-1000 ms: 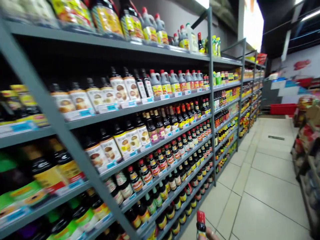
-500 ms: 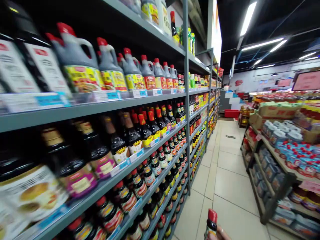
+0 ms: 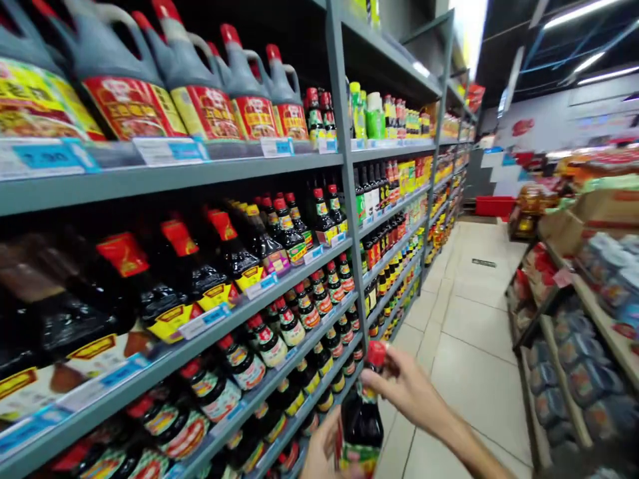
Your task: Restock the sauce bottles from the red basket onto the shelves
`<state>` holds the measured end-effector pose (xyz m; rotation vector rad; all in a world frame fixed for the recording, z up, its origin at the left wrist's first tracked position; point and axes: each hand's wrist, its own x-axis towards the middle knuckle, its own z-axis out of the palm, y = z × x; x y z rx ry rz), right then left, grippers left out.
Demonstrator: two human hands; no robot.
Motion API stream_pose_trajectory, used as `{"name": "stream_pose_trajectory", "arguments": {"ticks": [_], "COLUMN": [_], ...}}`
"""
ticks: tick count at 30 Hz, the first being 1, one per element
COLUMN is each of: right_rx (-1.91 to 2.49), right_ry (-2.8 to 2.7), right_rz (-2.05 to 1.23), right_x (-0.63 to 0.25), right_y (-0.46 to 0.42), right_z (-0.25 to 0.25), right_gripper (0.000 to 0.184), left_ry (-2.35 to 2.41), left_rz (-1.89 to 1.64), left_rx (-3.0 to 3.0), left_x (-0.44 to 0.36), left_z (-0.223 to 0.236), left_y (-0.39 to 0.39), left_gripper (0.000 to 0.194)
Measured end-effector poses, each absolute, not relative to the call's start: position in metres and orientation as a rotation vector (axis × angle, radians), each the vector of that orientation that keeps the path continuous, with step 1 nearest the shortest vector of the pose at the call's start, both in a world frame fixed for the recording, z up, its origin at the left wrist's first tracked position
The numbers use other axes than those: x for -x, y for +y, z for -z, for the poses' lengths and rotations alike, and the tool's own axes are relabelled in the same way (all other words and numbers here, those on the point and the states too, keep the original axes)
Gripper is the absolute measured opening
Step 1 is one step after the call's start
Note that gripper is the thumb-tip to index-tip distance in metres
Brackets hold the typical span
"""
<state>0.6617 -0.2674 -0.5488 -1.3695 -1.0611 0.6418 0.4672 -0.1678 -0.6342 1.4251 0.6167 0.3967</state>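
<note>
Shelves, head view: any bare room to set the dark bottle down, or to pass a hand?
Shelf rows are packed, bottles shoulder to shoulder up to the price strips. Bare room shows only on the tiled aisle floor, between the grey uprights and the low racks. Both hands, left and right, hold the dark bottle.

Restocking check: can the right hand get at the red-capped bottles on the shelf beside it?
Probably yes: the right hand grips the held bottle's neck, but the shelf bottles stand close, unobstructed.
</note>
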Motion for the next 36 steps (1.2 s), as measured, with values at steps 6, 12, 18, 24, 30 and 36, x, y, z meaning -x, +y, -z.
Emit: {"name": "stream_pose_trajectory", "arguments": {"ticks": [6,12,18,24,30,36], "right_rx": [1.15,0.949,0.82,0.714,0.606,0.658], "right_ry": [-1.681,-1.879,-1.956,-1.998,-2.069,-2.093], "right_rz": [-0.51,-0.133,0.074,0.212,0.238,0.205], "right_x": [-0.789,-0.846,-0.883,-0.906,-0.916,-0.919], "right_y": [-0.202,-0.125,-0.056,-0.011,0.022,0.044], "right_z": [0.413,0.336,0.293,0.285,0.289,0.299], "right_gripper": [0.034,0.031,0.03,0.029,0.028,0.026], "left_ry": [0.567,0.521,0.509,0.705,0.962,1.22], "left_rz": [-0.702,-0.971,-1.431,-1.464,-1.557,-1.525], "left_rx": [-1.689,-2.02,-2.248,-2.493,-2.565,-2.668], "left_x": [-0.564,-0.616,-0.647,-0.686,-0.706,-0.717], "left_z": [0.532,0.44,0.348,0.315,0.321,0.33], "left_y": [-0.132,-0.059,-0.013,0.009,0.025,0.028], "left_gripper": [0.081,0.081,0.048,0.038,0.027,0.018]}}
